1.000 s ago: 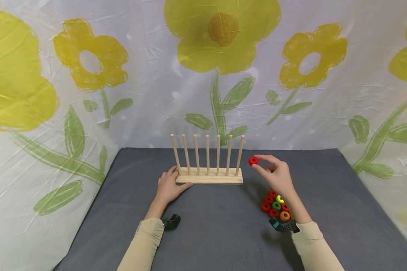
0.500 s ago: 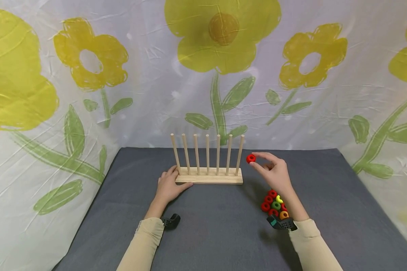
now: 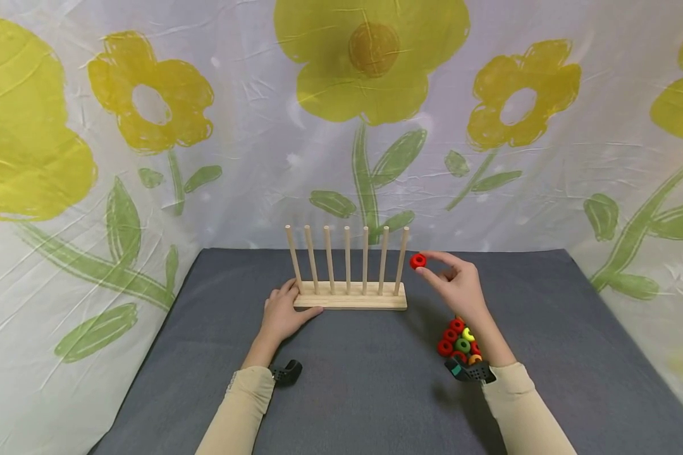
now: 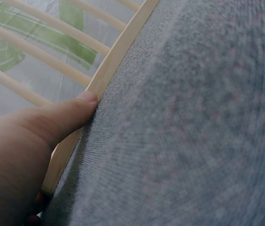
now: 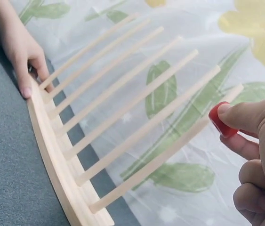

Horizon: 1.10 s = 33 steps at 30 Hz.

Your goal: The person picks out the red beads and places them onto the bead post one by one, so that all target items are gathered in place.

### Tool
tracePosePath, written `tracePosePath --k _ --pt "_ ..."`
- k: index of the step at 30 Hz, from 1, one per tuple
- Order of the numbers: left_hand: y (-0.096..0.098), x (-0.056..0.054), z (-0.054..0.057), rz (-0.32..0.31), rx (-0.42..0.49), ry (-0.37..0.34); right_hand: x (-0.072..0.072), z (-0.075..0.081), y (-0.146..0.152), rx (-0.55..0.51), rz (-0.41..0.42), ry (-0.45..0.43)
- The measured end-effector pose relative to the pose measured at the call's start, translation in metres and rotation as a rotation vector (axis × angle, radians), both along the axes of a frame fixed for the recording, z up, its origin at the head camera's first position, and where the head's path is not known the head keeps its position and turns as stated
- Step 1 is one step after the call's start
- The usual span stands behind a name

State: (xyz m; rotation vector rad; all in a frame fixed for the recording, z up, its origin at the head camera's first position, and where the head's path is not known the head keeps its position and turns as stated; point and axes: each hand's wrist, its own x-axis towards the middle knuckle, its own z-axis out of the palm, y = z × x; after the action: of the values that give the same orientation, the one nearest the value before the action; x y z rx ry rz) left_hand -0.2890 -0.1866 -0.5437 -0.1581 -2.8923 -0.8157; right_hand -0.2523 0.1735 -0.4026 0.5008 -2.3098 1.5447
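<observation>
A wooden stand (image 3: 353, 304) with several upright pegs in a row stands on the dark cloth. My left hand (image 3: 281, 311) grips the stand's left end; its thumb (image 4: 73, 113) lies along the front edge of the base, and the other fingers go round behind. Up beside the rightmost peg (image 3: 401, 260), near its top, my right hand (image 3: 462, 287) pinches a red ring bead (image 5: 222, 122) between thumb and forefinger. In the right wrist view the bead overlaps that peg's upper part, and the remaining fingers are curled in.
A cluster of ring beads, red with a green one (image 3: 462, 345), a yellow one (image 3: 468, 334) and an orange one, lies on the cloth (image 3: 364, 392) under my right forearm, partly hidden by the wrist strap (image 3: 470, 371). A flower-printed sheet (image 3: 250, 139) rises behind.
My right hand has moved slightly left and up with the red ring bead, closer to the rightmost peg. The left hand keeps its hold on the stand.
</observation>
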Motion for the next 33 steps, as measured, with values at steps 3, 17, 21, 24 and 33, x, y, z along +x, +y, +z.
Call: tracePosePath --k 3,17,21,24,33 --pt "0.000 0.000 0.000 0.000 0.002 0.000 -0.001 0.001 -0.001 0.008 -0.003 0.008" --pt "0.001 0.002 0.001 0.004 0.001 -0.003 -0.004 0.014 -0.006 0.012 -0.024 0.065" --pt "0.001 0.002 0.001 0.004 0.004 -0.002 -0.004 0.017 -0.007 0.012 -0.020 0.070" --pt "0.000 0.002 0.000 0.003 0.006 -0.001 -0.006 0.018 -0.008 0.012 -0.015 0.073" --pt "0.000 0.000 0.000 0.002 0.005 -0.001 -0.032 0.000 0.001 -0.015 -0.021 0.086"
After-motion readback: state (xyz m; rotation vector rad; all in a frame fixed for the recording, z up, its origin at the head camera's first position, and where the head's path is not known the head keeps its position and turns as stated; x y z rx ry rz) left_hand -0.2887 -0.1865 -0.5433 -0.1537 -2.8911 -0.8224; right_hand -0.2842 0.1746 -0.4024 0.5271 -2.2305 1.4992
